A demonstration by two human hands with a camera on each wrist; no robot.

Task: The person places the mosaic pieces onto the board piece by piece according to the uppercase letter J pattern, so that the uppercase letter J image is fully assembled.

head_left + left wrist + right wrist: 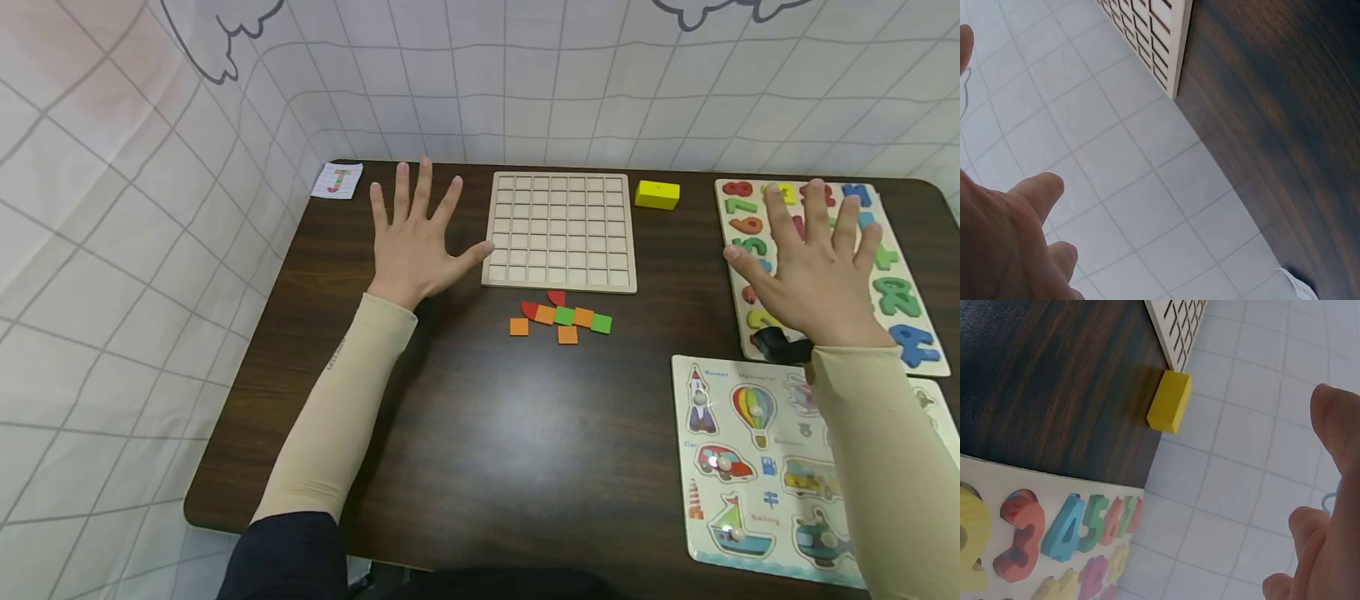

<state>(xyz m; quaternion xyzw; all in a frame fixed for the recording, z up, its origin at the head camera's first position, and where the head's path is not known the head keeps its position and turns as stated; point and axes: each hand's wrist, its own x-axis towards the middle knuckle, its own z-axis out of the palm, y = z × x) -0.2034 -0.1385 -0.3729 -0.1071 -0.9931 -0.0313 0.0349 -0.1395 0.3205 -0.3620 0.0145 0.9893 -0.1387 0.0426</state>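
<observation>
My left hand (417, 246) is spread wide, fingers straight and holding nothing, just left of a wooden grid board (559, 232); its thumb tip overlaps the board's left edge in the head view. With fingers fanned out, my right hand (823, 271) hovers over a number-and-letter puzzle board (897, 333) and covers part of it. In front of the grid board lie several small flat tiles: an orange square (519, 327), a green square (601, 323) and a red curved piece (556, 297) among them. In both wrist views only parts of the fingers show.
A yellow block (657, 195) stands right of the grid board. At the back left corner lies a card with a coloured J (337, 181). The vehicle puzzle board (776, 467) sits at the front right, partly under the right forearm. White grid-patterned cloth (480, 92) borders the table.
</observation>
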